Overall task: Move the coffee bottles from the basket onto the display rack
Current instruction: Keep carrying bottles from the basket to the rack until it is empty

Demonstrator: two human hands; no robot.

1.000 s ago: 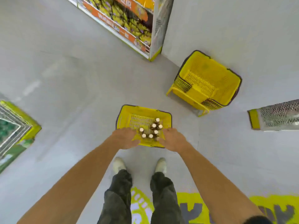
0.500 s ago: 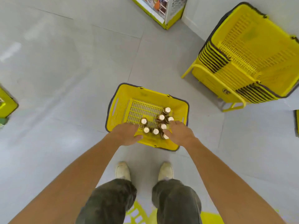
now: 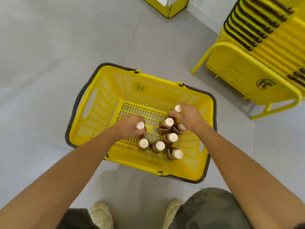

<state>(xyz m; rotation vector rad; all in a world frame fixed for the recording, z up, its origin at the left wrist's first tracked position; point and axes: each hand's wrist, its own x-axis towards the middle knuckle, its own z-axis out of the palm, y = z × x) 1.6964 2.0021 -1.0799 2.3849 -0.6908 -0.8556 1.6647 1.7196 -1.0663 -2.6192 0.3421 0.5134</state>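
Early stage, by the look. Yellow basket (image 3: 102,103) on the floor (image 3: 49,63) holds all visible coffee bottles (image 3: 159,145), upright, clustered right of centre. The left hand (image 3: 130,125) grips one bottle's neck, the right hand (image 3: 189,117) another. None out yet; rack unseen.

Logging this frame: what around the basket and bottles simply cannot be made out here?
Head view throughout.
- Coffee bottles, labels: seen caps-up and blurred, unreadable.
- Fingertips of the left hand: hidden under the hand itself, round one bottle.
- Bottle count: the right hand covers part of another in the basket.
- Display rack: only a yellow corner, cut by the top edge.
- Basket stack: cut by the right edge.
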